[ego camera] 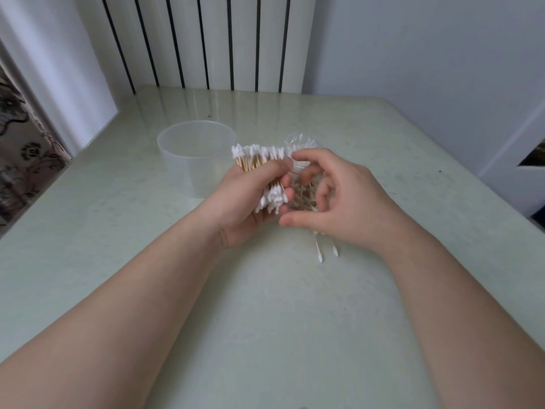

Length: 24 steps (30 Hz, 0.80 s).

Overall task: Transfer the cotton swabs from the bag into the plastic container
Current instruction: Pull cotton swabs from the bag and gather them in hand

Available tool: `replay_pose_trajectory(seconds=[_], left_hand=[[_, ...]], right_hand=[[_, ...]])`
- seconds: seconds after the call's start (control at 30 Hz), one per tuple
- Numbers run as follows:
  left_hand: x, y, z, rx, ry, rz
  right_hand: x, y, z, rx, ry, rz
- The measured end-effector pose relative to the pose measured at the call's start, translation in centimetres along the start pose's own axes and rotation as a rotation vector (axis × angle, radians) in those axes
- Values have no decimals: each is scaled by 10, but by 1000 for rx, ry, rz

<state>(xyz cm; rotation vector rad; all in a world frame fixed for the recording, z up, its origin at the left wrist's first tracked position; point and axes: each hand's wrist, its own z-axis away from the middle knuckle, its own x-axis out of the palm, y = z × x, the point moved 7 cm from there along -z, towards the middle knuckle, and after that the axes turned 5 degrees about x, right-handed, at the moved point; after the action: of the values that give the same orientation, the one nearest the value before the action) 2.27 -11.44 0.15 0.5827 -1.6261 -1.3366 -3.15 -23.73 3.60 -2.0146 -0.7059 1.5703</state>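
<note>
Half at most done, judged: bundle of swabs (256, 160) clamped in left hand (243, 205) just beside container (191, 175), seemingly empty, toward table's (265, 320) far left corner. Right hand (342, 202) curled over bag (295, 142), grip on it impossible to tell. More swabs inside bag; two strays (320, 255) on table.

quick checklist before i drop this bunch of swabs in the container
1. Grip: left hand holds the swab bundle: ok.
2. Target: plastic container upright, mouth open: ok.
3. Room: container looks empty: ok.
4. Source emptied: bag has swabs inside: not ok.
5. Strays: loose swabs lie on the table: not ok.
6. Whether the right hand grips the bag: cannot tell.
</note>
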Motion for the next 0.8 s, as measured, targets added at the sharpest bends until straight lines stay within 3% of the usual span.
replay_pose_trajectory(seconds=[0.13,0.3,0.53,0.8], left_hand=[[-12,-1,-2,11,107,-89],[-13,-6,-4,-3,118,-94],[-12,-10,-5,-1,119,-144],[-15,-13,-8,37,134,-189]], right_hand=[[-9,19,-2,161,-14,237],[-1,35,1,287,-151,420],[1,29,1,267,-168,334],[-12,26,3,338,-77,6]])
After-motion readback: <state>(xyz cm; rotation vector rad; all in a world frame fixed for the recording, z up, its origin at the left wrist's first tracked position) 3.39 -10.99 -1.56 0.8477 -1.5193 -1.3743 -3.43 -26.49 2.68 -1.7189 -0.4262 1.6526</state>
